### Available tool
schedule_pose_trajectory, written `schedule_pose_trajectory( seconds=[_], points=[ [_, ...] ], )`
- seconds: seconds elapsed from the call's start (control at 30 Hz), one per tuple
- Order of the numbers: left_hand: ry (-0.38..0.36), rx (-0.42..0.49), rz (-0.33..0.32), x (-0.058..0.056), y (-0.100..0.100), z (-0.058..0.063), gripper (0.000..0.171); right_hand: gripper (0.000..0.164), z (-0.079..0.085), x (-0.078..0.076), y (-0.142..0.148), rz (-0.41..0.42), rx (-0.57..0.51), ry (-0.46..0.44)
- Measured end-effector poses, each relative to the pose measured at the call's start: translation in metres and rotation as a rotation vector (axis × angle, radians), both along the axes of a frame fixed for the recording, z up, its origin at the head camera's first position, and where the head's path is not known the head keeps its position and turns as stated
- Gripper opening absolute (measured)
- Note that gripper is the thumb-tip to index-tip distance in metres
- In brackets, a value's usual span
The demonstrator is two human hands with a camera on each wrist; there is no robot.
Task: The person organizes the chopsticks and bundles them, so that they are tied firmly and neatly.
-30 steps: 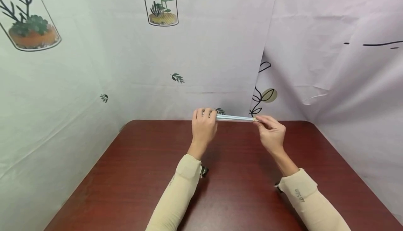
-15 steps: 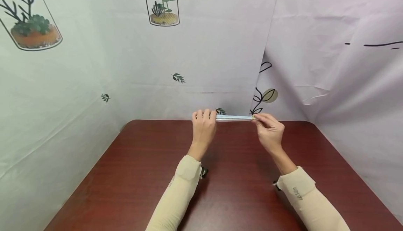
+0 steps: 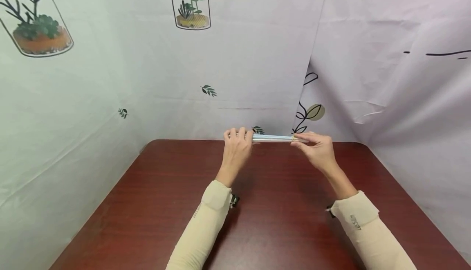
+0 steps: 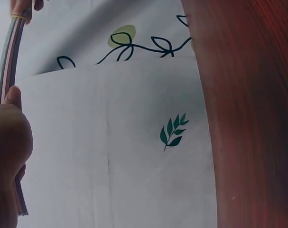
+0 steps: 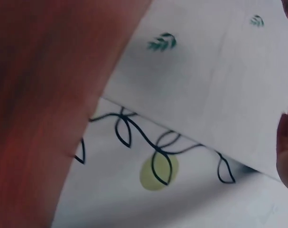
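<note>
A bundle of long thin straws [image 3: 272,138], in pale blue, pink and purple tones, is held level above the table's far edge. My left hand [image 3: 237,149] grips its left part, fingers curled over the top; in the left wrist view the straws [image 4: 10,61] run past the hand, with ends showing below it. A yellow rubber band [image 4: 18,17] circles the bundle near its right end. At this band, the thumb and fingertips of my right hand [image 3: 318,151] pinch from above and below. The right wrist view catches only part of the right hand [image 5: 287,152] at its edge.
Beneath both hands lies a dark red wooden table [image 3: 272,221] with rounded far corners. Pale cloth [image 3: 235,65] printed with plants hangs behind it and along the sides. Both forearms wear cream sleeves [image 3: 200,229].
My right hand has shifted slightly left along the bundle, its fingers spreading around the band, while its wrist swung outward to the right. My left hand keeps its grip nearly in place.
</note>
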State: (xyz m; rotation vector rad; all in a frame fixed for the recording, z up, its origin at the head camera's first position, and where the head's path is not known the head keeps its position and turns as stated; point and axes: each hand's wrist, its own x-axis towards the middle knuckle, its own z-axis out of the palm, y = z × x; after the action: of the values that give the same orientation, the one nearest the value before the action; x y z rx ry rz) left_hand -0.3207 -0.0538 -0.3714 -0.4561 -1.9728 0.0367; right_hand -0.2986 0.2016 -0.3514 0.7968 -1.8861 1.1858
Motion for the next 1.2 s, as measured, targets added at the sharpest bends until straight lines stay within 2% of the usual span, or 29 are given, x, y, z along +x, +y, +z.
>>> schedule_pose_trajectory(
  seconds=[0.1,0.2,0.27,0.4,0.5,0.57,0.63,0.7,0.83,0.93,1.07,1.2],
  points=[
    [0.021,-0.028,-0.005,0.001,0.003,0.002,0.021,0.031,0.006,-0.001,0.002,-0.045,0.176,0.040],
    [0.009,-0.056,0.001,0.003,0.006,0.003,0.024,0.036,0.011,-0.002,0.000,-0.083,0.325,0.089],
    [-0.017,-0.063,0.012,0.004,0.008,0.003,0.026,0.041,0.014,0.000,0.001,-0.065,0.369,0.050],
    [-0.072,-0.050,0.031,0.004,0.008,0.002,0.028,0.035,0.020,0.004,0.013,0.015,0.319,-0.093],
    [-0.072,-0.056,0.035,0.004,0.010,0.002,0.027,0.029,0.021,0.003,0.016,0.031,0.315,-0.042],
    [-0.061,-0.076,0.036,0.004,0.013,0.002,0.026,0.026,0.019,0.001,0.010,0.013,0.369,0.037],
    [-0.052,-0.086,0.036,0.004,0.016,0.000,0.025,0.023,0.018,-0.001,0.002,-0.012,0.411,0.076],
    [-0.055,-0.092,0.037,0.004,0.018,-0.001,0.025,0.025,0.018,-0.001,-0.003,-0.016,0.439,0.055],
    [-0.079,-0.063,0.044,0.005,0.018,-0.003,0.026,0.029,0.021,0.001,0.002,-0.035,0.395,-0.023],
    [-0.065,-0.052,0.046,0.005,0.019,-0.001,0.024,0.026,0.021,0.002,0.002,-0.060,0.408,0.000],
    [-0.035,-0.101,0.031,0.006,0.024,0.000,0.023,0.022,0.019,0.001,-0.009,-0.059,0.510,0.074],
    [-0.031,-0.107,0.017,0.007,0.023,0.001,0.026,0.028,0.022,0.002,-0.012,-0.064,0.490,0.023]
  ],
)
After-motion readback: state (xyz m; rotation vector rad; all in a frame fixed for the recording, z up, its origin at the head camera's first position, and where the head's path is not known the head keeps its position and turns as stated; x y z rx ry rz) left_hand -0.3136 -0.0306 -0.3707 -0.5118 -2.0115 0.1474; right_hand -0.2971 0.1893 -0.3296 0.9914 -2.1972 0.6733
